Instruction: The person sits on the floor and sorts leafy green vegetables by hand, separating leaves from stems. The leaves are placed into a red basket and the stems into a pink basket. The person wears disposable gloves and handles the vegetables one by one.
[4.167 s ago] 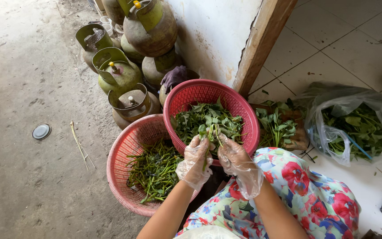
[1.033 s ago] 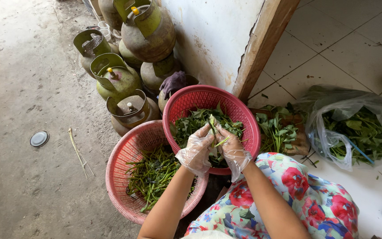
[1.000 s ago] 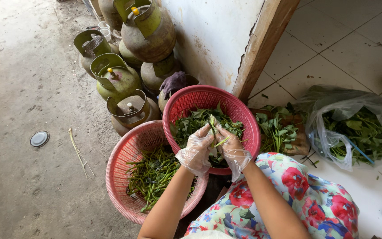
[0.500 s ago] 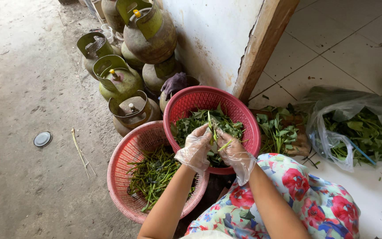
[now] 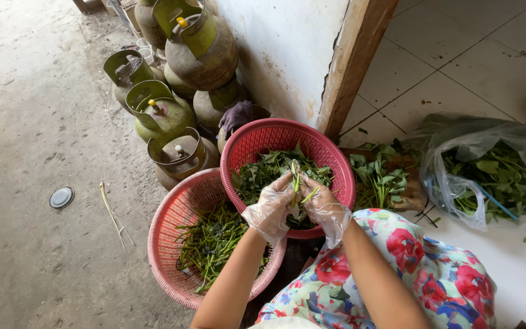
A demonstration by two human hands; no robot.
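Gloved fingertips [image 5: 288, 183] of the left hand [image 5: 270, 210] and right hand [image 5: 326, 210] pinched together on a green leafy sprig [image 5: 296, 183], held just above the leaves in the upper red basket [image 5: 257, 141]. At seven o'clock, touching and partly under it, a second red basket [image 5: 171, 216] of green stems. At ten o'clock, green gas cylinders [image 5: 165, 116]. At three o'clock, loose greens [image 5: 378, 180], then a clear plastic bag of greens [image 5: 488, 170].
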